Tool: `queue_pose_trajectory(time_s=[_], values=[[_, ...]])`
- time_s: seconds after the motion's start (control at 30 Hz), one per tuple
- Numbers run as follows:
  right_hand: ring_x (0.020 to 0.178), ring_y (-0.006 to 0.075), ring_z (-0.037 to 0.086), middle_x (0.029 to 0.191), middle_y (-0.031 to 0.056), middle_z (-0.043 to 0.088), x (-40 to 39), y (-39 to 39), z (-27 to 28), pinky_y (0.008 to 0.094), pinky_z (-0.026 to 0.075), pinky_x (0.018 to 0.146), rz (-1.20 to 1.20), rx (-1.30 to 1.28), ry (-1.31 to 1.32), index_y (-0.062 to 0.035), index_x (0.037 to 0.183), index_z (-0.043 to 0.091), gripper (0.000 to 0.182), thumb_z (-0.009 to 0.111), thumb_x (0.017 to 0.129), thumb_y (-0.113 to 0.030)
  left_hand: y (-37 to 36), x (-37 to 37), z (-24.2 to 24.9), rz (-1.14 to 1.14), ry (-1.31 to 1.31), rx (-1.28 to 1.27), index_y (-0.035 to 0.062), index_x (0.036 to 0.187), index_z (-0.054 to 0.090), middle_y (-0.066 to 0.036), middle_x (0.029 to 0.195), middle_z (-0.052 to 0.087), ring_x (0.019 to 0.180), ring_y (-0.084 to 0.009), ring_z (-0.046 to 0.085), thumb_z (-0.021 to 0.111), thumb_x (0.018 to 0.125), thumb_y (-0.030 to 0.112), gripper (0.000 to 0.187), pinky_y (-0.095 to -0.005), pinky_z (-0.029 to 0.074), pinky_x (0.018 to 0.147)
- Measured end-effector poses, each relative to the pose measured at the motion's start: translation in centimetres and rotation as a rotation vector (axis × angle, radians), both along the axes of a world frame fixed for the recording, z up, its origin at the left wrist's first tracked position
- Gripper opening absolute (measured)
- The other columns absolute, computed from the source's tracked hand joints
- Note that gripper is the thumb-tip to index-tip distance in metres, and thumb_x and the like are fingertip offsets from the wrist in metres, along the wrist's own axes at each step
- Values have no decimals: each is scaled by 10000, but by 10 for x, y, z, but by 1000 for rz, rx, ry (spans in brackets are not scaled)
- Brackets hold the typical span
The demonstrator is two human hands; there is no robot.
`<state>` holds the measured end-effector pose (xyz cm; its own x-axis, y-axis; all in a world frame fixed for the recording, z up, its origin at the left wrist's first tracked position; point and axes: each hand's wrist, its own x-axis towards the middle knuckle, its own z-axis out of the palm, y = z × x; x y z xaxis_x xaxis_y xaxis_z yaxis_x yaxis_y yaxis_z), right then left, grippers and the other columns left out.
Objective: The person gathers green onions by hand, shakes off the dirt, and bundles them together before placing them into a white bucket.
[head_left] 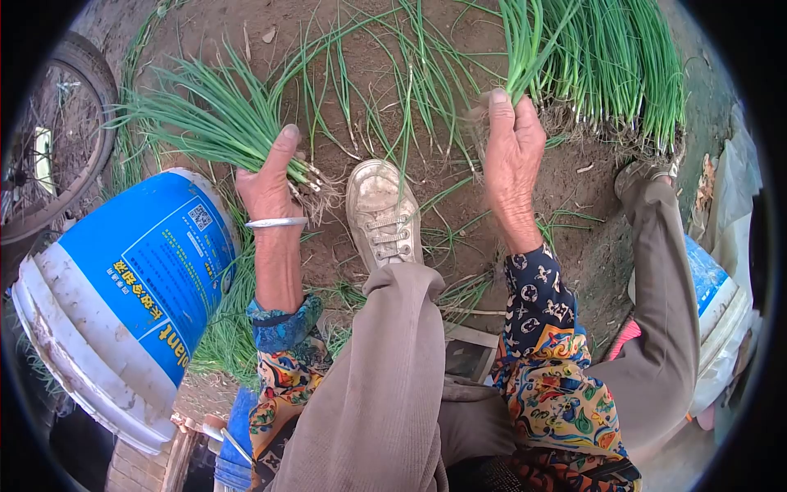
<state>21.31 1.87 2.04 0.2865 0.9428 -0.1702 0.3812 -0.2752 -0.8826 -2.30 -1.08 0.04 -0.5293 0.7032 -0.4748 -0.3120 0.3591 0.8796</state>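
My left hand (pixel 275 176), with a bracelet at the wrist, is closed round a bunch of green onions (pixel 217 115). Their leaves fan out to the upper left, and the white root ends stick out to the right of my thumb. In my right hand (pixel 514 152) a smaller bunch of green onions (pixel 525 49) is pinched between thumb and fingers, leaves pointing up. Just right of that hand lies a large pile of green onions (pixel 619 70), roots toward me. Loose green onion stalks (pixel 402 90) are scattered on the soil between my hands.
A blue and white bucket (pixel 131 287) stands at the left, below a bicycle wheel (pixel 102 107). My dusty shoe (pixel 384 213) rests on the soil between my hands. Another blue and white bucket (pixel 709 287) and plastic sheeting (pixel 738 197) are at the right. More green stalks (pixel 221 336) lie beside the left bucket.
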Motion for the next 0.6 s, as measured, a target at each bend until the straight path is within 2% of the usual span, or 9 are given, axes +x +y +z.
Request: queue_pose_trajectory(time_s=[0.07,0.1,0.13,0.2,0.23,0.33,0.43,0.53,0.6], values=[[549,186,545,613,91,537,-15,-3,13,362,431,517,95,50,2,-9,888,544,280,496,963,-275,-3,10,4,-123,-144,-48,24,1017,592,-90,889,676,690,-114,601,777,744,89,336,-251,493,590],[533,262,569,606,124,541,-25,-8,17,403,445,507,248,-8,-68,-22,866,501,265,491,966,-267,-1,24,13,-181,-172,-33,21,1035,587,-131,969,680,689,-113,603,765,765,115,337,-244,492,576],[587,333,586,641,160,553,-38,-12,25,444,451,534,359,-74,-145,-28,834,480,250,524,941,-249,-2,36,16,-220,-286,43,12,1077,574,-137,1003,679,725,-124,615,765,770,146,386,-253,505,621],[709,367,608,730,165,582,-60,-27,25,464,474,594,585,-20,-301,-32,880,502,206,586,872,-219,-3,52,18,-350,-350,140,3,1127,559,-129,1001,681,805,-144,629,762,777,183,443,-288,512,720],[720,371,606,762,164,584,-65,-35,19,453,482,606,571,27,-261,-33,900,517,197,590,864,-213,-5,52,19,-369,-364,109,-4,1148,556,-122,1026,673,887,-167,632,752,785,202,461,-324,496,824],[746,370,605,837,161,587,-57,-40,18,438,492,635,531,59,-212,-37,947,547,193,600,842,-190,-9,36,17,-368,-265,-96,-3,1155,548,-119,1040,661,895,-181,637,746,787,185,458,-317,497,841],[766,364,608,908,165,579,-23,-41,10,443,492,659,372,-52,-309,-36,970,558,198,608,824,-159,-6,25,15,-223,-353,-5,-14,1178,519,-88,968,655,856,-181,642,719,811,135,444,-309,545,741],[747,361,606,926,176,574,9,-43,-13,445,489,673,280,-90,-599,-30,988,564,220,625,811,-144,-3,23,17,-119,-495,86,-14,1171,514,-69,914,642,830,-175,636,710,818,110,422,-303,562,664],[767,355,604,939,175,562,12,-44,-20,444,489,676,299,-113,-517,-28,1010,561,252,634,807,-157,-1,23,14,-66,-675,148,-10,1135,530,-85,891,640,782,-182,646,739,787,95,419,-285,561,638]])
